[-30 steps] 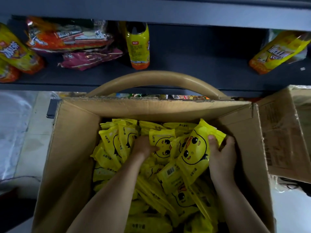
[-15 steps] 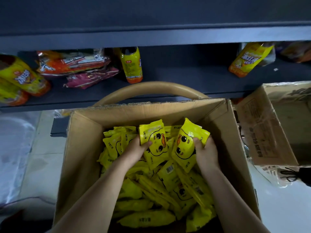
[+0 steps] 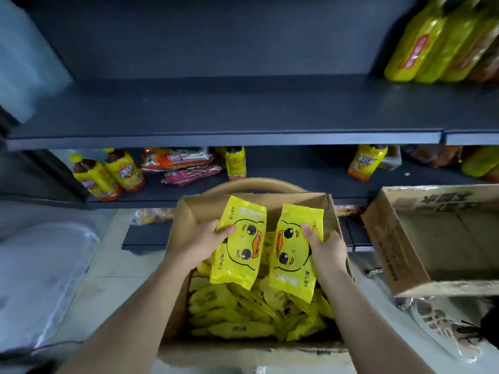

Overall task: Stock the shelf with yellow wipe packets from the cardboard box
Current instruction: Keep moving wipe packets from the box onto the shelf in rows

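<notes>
An open cardboard box (image 3: pixel 178 271) sits below me, holding several yellow wipe packets (image 3: pixel 243 317) printed with a duck face. My left hand (image 3: pixel 201 245) grips one yellow packet (image 3: pixel 240 241) by its left edge, held above the box. My right hand (image 3: pixel 325 248) grips a second yellow packet (image 3: pixel 291 252) by its right edge, beside the first. Both packets face me, lifted out of the pile. Ahead stands the dark shelf (image 3: pixel 243 112), its middle board bare in the centre.
Yellow bottles (image 3: pixel 437 41) lie at the upper shelf's right end. The lower shelf (image 3: pixel 297 182) carries yellow bottles (image 3: pixel 108 174), snack bags (image 3: pixel 178 164) and a pouch (image 3: pixel 366 161). A second cardboard box (image 3: pixel 388 255) stands at the right. A curved tan handle (image 3: pixel 253 183) arches behind the first box.
Both hands have lifted a packet each up out of the pile. My view has tilted up, bringing the middle shelf board into sight.
</notes>
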Tool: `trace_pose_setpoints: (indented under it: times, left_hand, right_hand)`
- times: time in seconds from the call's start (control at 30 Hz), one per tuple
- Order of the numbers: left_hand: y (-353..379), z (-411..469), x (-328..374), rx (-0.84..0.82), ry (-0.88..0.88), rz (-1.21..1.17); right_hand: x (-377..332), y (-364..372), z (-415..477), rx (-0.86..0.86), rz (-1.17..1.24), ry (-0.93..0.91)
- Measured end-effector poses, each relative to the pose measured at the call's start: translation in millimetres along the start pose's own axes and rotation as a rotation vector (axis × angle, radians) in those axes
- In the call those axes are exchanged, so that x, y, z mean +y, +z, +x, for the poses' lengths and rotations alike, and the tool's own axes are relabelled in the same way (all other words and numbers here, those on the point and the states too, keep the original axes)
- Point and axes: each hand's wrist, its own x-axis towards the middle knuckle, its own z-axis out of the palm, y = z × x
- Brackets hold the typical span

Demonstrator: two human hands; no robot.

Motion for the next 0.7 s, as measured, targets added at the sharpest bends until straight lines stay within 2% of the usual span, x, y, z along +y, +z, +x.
trace_pose_setpoints:
  times: [0.17, 0.37, 0.5, 0.7]
  left_hand:
    - [-44.3, -69.7, 37.4, 0.036, 0.136, 0.061]
    - [-106.4, -129.3, 78.1, 0.103, 0.200, 0.039]
    - [-163.7, -144.9, 103.9, 0.137, 0.264, 0.049]
    - [-252.0, -147.8, 140.8, 0.104, 0.365, 0.106]
  right_hand:
    - [-41.8, -22.0, -52.7, -0.037, 0.031, -0.027]
    - [-108.8, -36.9, -100.0, -0.119, 0.083, -0.031]
    - [-160.6, -34.4, -118.7, -0.130, 0.129, -0.070]
    - [-237.4, -12.9, -143.4, -0.154, 0.147, -0.209]
